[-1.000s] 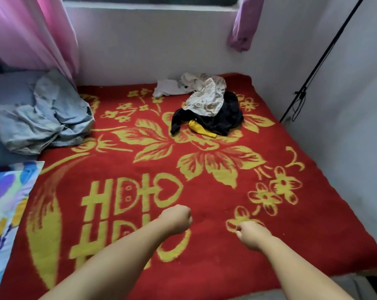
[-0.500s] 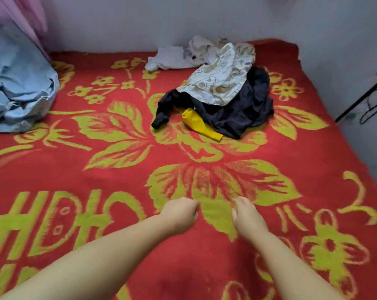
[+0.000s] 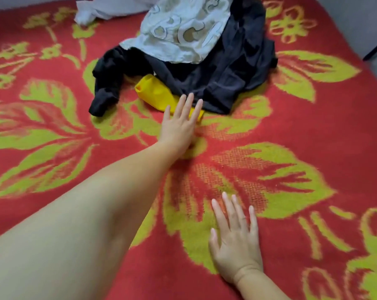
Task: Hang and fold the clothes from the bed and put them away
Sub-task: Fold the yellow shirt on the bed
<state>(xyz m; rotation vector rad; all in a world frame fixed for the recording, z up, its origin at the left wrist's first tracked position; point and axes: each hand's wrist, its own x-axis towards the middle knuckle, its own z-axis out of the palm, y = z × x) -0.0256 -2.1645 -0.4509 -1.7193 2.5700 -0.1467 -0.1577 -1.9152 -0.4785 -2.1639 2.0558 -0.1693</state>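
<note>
both fists have opened since the earlier frames and i've leaned in, pile now much closer. left hand [image 3: 180, 123] reaches far, fingers straight and spread, tips over the near end of the yellow piece [image 3: 157, 92], gripping nothing yet. right hand [image 3: 235, 237] lies flat on the blanket [image 3: 313, 191] near me, fingers splayed, holding nothing. clothes sit far centre: black garment [image 3: 226, 79] under the patterned white top [image 3: 183, 29], yellow poking out at its near-left edge. all look soft, light, floppy; i'd pinch the yellow end or bunch the black hem, expect dragging.
</note>
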